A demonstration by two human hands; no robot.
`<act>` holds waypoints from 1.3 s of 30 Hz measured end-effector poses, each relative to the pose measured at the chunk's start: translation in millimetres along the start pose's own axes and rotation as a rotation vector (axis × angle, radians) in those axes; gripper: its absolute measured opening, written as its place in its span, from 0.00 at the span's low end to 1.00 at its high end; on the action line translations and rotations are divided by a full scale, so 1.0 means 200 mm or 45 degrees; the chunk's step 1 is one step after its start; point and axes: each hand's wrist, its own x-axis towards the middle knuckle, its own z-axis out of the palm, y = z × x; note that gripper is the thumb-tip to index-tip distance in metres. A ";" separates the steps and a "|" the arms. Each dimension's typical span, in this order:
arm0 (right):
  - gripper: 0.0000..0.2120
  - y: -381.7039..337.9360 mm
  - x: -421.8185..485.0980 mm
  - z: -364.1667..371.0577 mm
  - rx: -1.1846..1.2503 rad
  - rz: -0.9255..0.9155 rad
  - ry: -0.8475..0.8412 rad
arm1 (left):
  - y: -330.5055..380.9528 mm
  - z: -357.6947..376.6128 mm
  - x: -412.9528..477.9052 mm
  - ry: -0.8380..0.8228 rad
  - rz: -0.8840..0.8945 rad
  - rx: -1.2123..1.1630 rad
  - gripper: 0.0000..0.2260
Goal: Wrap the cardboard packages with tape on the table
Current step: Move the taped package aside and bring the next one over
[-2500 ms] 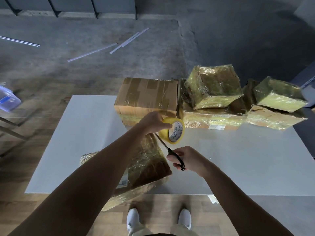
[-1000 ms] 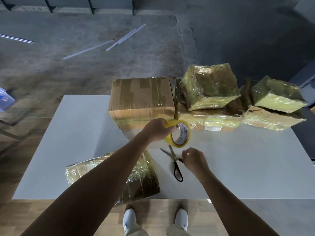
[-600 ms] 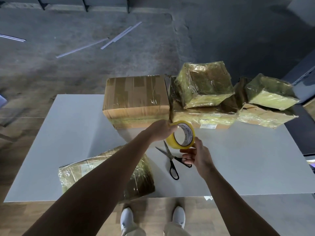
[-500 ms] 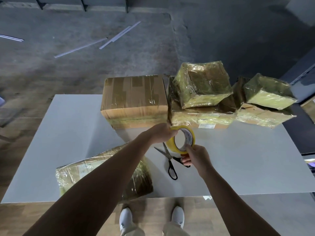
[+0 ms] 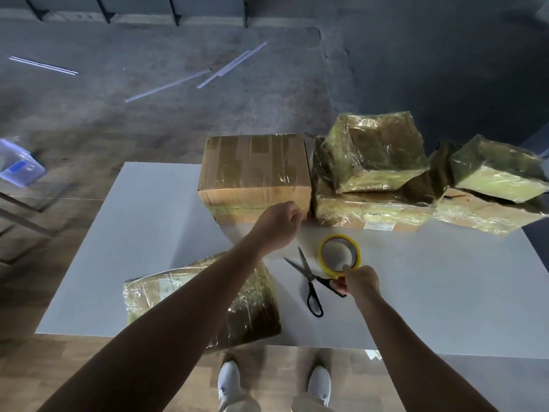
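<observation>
As a person leans over a white rectangular table (image 5: 154, 233), the right hand (image 5: 361, 282) pinches the near rim of a yellow roll of packing tape (image 5: 340, 255). The roll lies flat on the tabletop, just right of a pair of black-handled steel scissors (image 5: 312, 281) with their blades open. The left hand (image 5: 279, 224) sits with fingers curled at the lower front edge of a plain brown cardboard box (image 5: 254, 171) that bears only a few strips of tape. Whether those fingers pinch a tape end, touch the box or grasp nothing cannot be told from this angle.

The brown box looks to be the next one to wrap. Doing that well means freeing the roll's loose end and pressing it firmly onto one face. The left hand should steady the box while the tape is drawn taut and overlapped around it, and the roll should lift clear of the open blades.

On the table there is one tape roll, one pair of scissors and one largely bare brown box. There are also five glossy tape-wrapped cardboard parcels: a lone parcel (image 5: 148, 292) at the near edge beneath the left forearm, a middle stack (image 5: 371, 209) of two and a right-hand stack (image 5: 481, 212) of two. A dark shape between the stacks may be a sixth.
</observation>
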 end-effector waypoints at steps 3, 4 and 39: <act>0.09 -0.01 -0.02 0.02 0.043 -0.008 -0.020 | -0.02 -0.03 -0.04 0.056 0.001 -0.016 0.11; 0.08 -0.01 -0.05 0.03 0.041 -0.016 -0.025 | -0.03 -0.04 -0.06 0.083 -0.011 -0.018 0.11; 0.21 -0.23 -0.63 0.52 -0.423 -0.847 -0.501 | -0.69 -0.44 -0.70 -0.036 -0.336 0.688 0.23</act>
